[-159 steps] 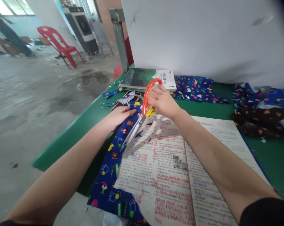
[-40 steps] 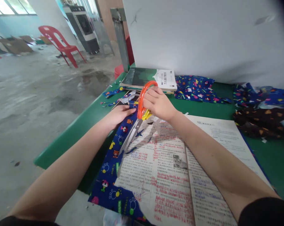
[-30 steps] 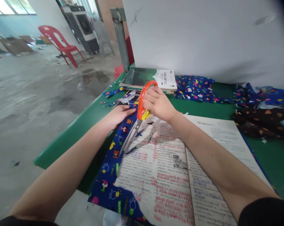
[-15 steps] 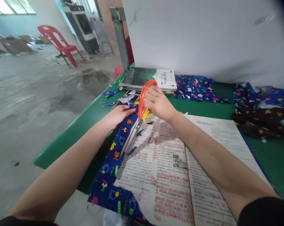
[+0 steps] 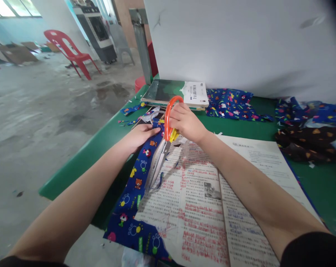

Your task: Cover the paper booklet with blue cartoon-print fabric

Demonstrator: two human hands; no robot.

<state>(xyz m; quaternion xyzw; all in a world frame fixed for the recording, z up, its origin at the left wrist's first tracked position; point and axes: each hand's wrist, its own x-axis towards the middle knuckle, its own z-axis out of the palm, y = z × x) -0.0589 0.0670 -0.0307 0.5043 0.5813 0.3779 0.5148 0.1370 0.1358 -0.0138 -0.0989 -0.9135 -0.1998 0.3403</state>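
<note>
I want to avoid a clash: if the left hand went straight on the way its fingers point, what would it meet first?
Probably the scissors, at the orange handle, which shows just past the left hand; the right hand holds them. Depth is unclear: the handle may stand higher.

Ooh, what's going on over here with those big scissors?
Somebody is working with scissors and blue cartoon-print cloth. The right hand holds the orange and yellow handles, with the blades pointing back toward the person near the cloth's edge. The left hand is on the cloth's far end. An open book lies beside it on the green table.
</note>
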